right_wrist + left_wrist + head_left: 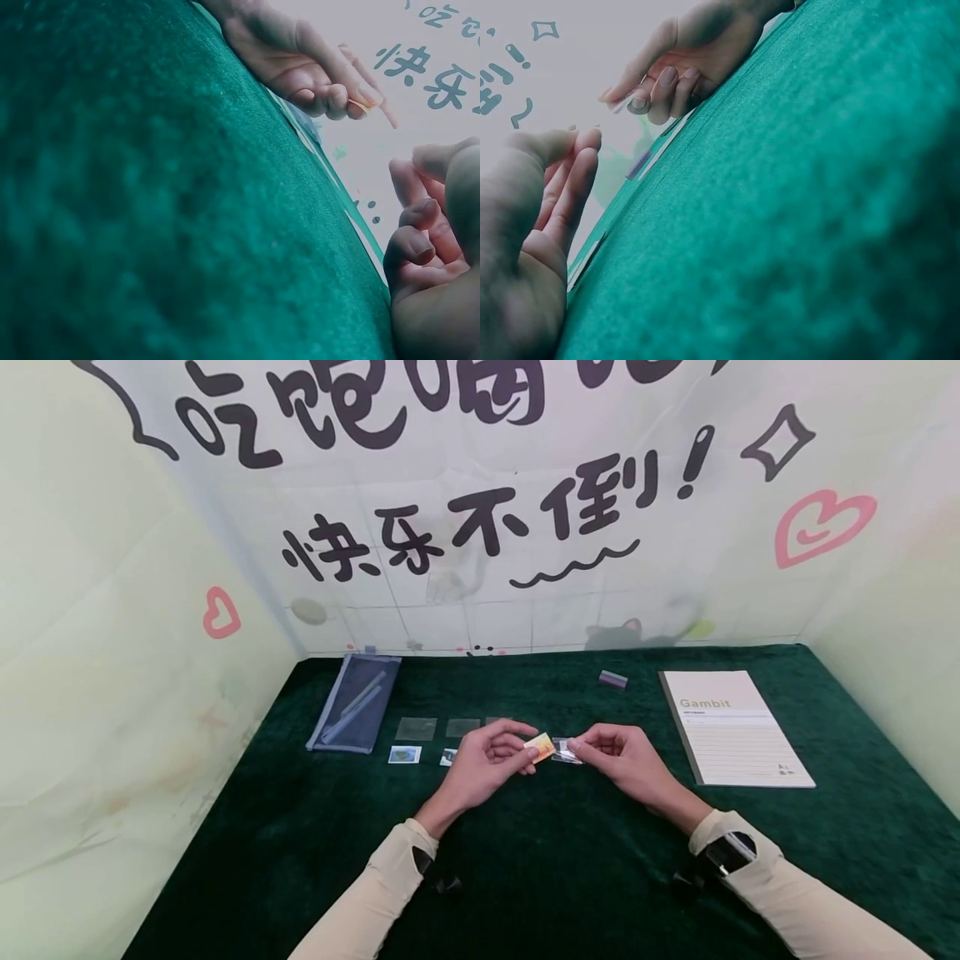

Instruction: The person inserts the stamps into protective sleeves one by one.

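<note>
Two cream sleeves [352, 902] come in nearest the camera, one on each forearm, with a dark device [731, 852] strapped at the right wrist. Between the hands, above the table, is one small orange-and-yellow card [538, 747]. The left hand [491, 756] pinches it between thumb and fingers, its index finger reaching out past the card. The right hand [626, 756] pinches one small clear packet [566, 752] at its edge between thumb and index finger; its other fingers are bent in toward the palm. Card and packet are close together; whether they touch, I cannot tell.

Just past the left hand lie two small printed cards [405, 755], the right one partly hidden by that hand. Behind them is a row of three clear rectangles [416, 728], the third also partly covered. Farther left lies one blue mesh pouch [360, 702] with two slim sticks inside. One small purple block [613, 679] sits toward the back, and one white notebook [738, 727] marked "Gambit" lies to the right. Dark green cloth [570, 877] covers the table.
</note>
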Demonstrator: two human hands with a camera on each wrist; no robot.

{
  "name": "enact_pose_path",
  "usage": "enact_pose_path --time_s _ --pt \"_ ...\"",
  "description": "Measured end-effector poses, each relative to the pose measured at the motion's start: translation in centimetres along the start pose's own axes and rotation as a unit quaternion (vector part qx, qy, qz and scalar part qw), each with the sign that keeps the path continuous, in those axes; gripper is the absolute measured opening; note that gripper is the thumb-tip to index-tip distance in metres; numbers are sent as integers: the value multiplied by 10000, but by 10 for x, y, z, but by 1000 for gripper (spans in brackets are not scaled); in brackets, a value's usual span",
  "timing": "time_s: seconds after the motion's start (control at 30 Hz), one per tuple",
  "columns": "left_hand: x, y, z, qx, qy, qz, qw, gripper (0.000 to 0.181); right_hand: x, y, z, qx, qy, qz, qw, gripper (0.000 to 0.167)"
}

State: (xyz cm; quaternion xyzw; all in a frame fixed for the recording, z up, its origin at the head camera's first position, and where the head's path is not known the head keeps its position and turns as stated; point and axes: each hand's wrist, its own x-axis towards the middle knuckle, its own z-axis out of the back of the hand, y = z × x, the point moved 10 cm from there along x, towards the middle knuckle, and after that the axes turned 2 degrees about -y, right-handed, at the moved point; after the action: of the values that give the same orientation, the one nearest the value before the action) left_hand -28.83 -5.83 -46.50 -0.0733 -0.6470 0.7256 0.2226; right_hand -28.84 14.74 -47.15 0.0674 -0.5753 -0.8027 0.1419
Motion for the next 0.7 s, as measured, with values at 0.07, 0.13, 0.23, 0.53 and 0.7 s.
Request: enact_pose_path --time_s 0.07,0.13,0.23,0.53,0.7 --pt "0 0 0 10 1 -39 10000 34 0 -1 -1 -13 14 -26 10000 24" --pt "0 0 1 0 7 -30 10000 33 0 -2 -1 -22 21 -50 10000 24" --pt "-1 0 1 -4 16 -1 10000 33 1 -3 -1 -31 10 -52 10000 25" --pt "0 0 0 -40 48 88 9999 32 0 -3 0 131 -35 -168 9998 30" --pt "0 2 -1 18 50 161 9999 30 0 -2 0 159 7 -156 9998 31"
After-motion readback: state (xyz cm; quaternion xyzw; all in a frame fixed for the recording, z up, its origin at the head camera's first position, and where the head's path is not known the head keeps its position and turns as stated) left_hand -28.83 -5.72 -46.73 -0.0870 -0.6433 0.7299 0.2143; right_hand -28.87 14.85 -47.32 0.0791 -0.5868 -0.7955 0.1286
